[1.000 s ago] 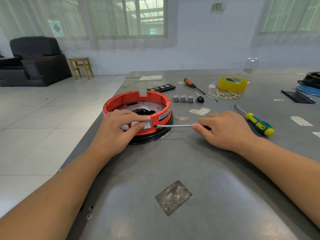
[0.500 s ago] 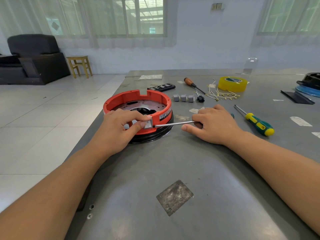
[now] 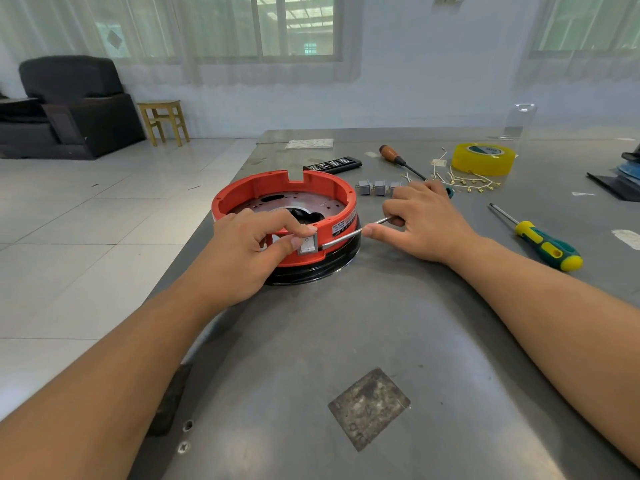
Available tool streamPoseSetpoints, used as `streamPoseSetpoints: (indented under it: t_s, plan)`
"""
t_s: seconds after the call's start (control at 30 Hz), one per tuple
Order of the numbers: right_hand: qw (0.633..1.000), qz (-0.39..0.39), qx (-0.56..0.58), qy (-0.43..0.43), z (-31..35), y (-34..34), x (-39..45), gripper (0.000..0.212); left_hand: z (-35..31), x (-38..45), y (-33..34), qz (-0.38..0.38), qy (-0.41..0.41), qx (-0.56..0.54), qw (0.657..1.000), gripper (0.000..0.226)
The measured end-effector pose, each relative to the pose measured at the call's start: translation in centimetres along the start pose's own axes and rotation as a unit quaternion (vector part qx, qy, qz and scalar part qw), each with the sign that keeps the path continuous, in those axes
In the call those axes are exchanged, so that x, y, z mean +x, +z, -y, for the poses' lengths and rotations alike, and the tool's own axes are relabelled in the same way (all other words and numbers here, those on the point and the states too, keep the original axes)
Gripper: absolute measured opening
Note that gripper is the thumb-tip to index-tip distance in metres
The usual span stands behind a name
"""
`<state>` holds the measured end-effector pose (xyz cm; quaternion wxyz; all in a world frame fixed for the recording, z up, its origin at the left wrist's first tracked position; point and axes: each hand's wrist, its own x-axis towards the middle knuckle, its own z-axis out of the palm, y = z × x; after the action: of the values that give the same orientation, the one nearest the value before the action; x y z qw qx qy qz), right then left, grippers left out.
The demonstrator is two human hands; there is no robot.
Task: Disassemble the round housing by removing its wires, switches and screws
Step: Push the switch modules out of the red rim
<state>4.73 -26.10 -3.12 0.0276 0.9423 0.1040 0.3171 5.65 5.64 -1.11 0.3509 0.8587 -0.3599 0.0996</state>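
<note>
Two bare hands at work on the round orange housing (image 3: 287, 199), set on its black base near the left edge of the steel table (image 3: 398, 327). Left hand (image 3: 242, 258) curled over the near rim, thumb and forefinger pinching the white rocker switch (image 3: 308, 244) marked "O" and "I" in the housing's wall. Right hand (image 3: 424, 225) gripping a screwdriver (image 3: 356, 232), handle hidden in the fist, thin metal shaft angled down-left, tip touching the switch's right edge. White label with black and red print on the housing's right wall, too small to read. Three grey switches (image 3: 379, 188) in a row just behind the housing, loose wires with brass terminals (image 3: 464, 183) further right beside a yellow tape roll (image 3: 483, 159), its top printed but illegible. Wooden-handled screwdriver (image 3: 398, 159) and black remote control (image 3: 332, 164) with unreadable white markings toward the far side. Green-and-yellow screwdriver (image 3: 540, 239) lying apart, right of the right wrist. Square worn patch (image 3: 369, 408) on bare steel between the forearms. Tiled floor past the table's left edge, with a black armchair (image 3: 65, 105) and a wooden stool (image 3: 166, 121) by the wall.
</note>
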Motion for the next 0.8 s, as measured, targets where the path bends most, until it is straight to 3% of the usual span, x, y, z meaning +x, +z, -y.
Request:
streamPoseSetpoints:
  t_s: [0.2,0.8]
  plan:
    - [0.999,-0.030,-0.018,-0.010,-0.4,0.3,0.6,0.068,-0.2,0.2,-0.2,0.020,-0.017,-0.009,1.000,0.027]
    - [0.992,0.025,-0.126,0.012,0.9,-2.3,-1.6,0.091,-0.9,-0.4,-0.5,0.008,-0.019,-0.016,1.000,0.035]
